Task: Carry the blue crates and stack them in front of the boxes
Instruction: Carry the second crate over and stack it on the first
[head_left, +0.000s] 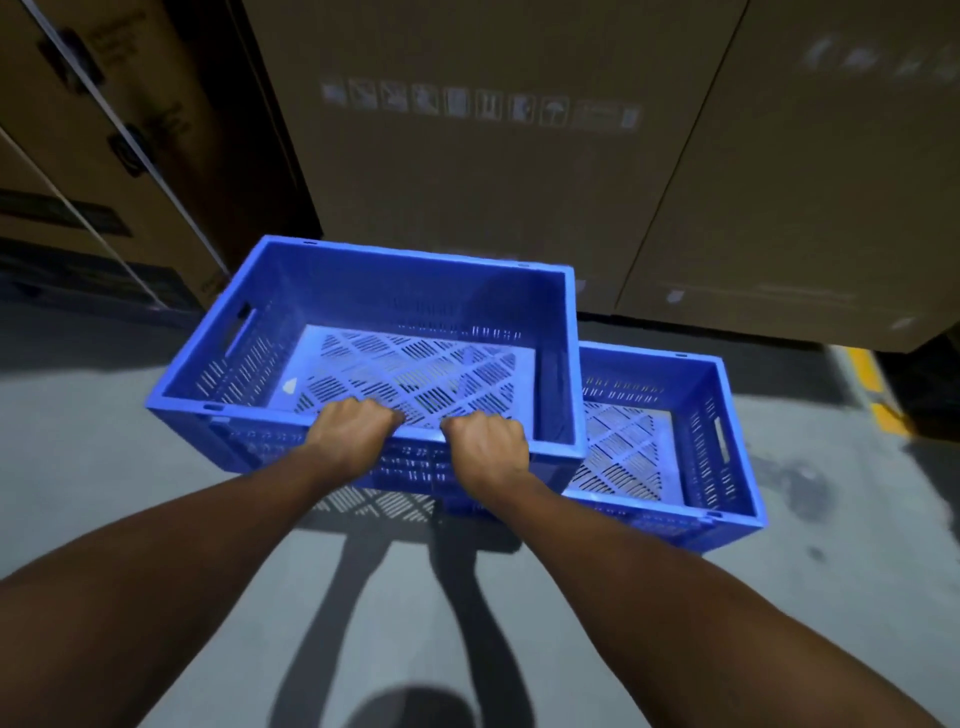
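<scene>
Item 1: upper blue crate (405, 291). Ventilated plastic with a slotted lattice bottom and a handle slot in its left end wall. It holds only a small white scrap (289, 386) near the front left of the bottom. Held clear of the floor (104, 441), roughly level, in front of the boxes. Its right end covers the left part of item 2 in the view.

Item 2: lower blue crate (670, 441). Same pattern, resting on the floor to the right, close before the boxes.

Item 3: left hand (353, 423). Fingers curled over the near long rim of the upper blue crate, grasping it.

Item 4: right hand (485, 441). Grasps the same rim just beside the left hand, with a small gap between them.

Item 5: cardboard boxes (467, 197). Large brown cartons standing behind both crates, the middle one printed with a row of handling symbols (478, 106). Strapped cartons (104, 156) stand at the left.

Item 6: yellow floor marking (878, 389), at the right, past the lower blue crate.

Item 7: shadow (363, 571) of crate and arms on the grey floor beneath.
</scene>
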